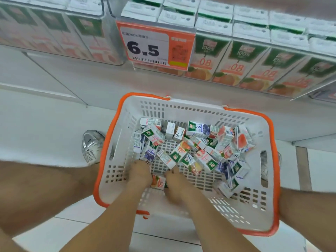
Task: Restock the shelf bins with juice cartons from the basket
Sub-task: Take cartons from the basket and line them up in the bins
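A white basket with an orange rim (203, 110) stands on the floor between my feet, and several small juice cartons (200, 148) lie jumbled in it. Both my hands reach down into its near left part. An orange juice carton (160, 183) lies between them, each end tucked under a hand. My left hand (140, 172) curls its fingers down at the carton's left end. My right hand (175, 184) covers the right end, its fingertips near another orange carton (177, 154). The shelf bin (254, 70) above holds rows of large orange juice cartons.
An orange price tag reading 6.5 (145, 49) hangs on the shelf edge. A second bin of cartons (54, 33) sits to the upper left. My left shoe (91, 146) stands beside the basket on the white tiled floor, and my knees flank the basket.
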The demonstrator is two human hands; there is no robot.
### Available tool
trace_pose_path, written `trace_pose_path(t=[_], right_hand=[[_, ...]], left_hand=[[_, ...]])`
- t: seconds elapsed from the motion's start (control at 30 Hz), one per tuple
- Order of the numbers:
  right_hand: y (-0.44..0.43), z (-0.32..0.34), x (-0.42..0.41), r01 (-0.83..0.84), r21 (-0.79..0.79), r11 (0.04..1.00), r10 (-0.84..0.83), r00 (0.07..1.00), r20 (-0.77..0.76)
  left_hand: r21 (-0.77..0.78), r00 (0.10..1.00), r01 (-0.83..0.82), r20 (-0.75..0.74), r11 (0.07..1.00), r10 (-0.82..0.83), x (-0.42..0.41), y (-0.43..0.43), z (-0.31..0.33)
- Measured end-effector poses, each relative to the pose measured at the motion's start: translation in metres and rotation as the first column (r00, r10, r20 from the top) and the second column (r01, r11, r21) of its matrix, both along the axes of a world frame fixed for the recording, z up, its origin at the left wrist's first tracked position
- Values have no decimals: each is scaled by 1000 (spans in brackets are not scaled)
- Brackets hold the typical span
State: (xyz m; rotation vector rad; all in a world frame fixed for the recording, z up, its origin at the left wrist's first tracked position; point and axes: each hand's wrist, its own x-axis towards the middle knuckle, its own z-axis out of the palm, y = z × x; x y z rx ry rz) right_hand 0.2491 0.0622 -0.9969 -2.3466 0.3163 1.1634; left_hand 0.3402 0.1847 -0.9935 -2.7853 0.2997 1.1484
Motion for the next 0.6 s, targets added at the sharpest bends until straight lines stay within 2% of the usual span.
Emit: trace_pose_path(t=[0.07,0.23,0.4,0.47,0.6], right_hand=[[0,-4,-1,64,-11,998,-64,997,34],[-7,-6,0,124,-82,989,-113,985,132],[-25,3,1,116,19,993,-117,991,61],[-38,11,3,210,76,975,-212,977,12],[-73,44,10,339,138,931,-331,940,-77]], left_hand=[[-41,998,-48,-51,998,46,-1,0,-4],[-130,940,-320,-168,938,297,2,3,-9],[-134,889,-431,-230,892,395,7,1,14],[-139,870,-466,-253,874,424,9,0,28],[-128,789,-546,-411,828,457,20,-2,65]])
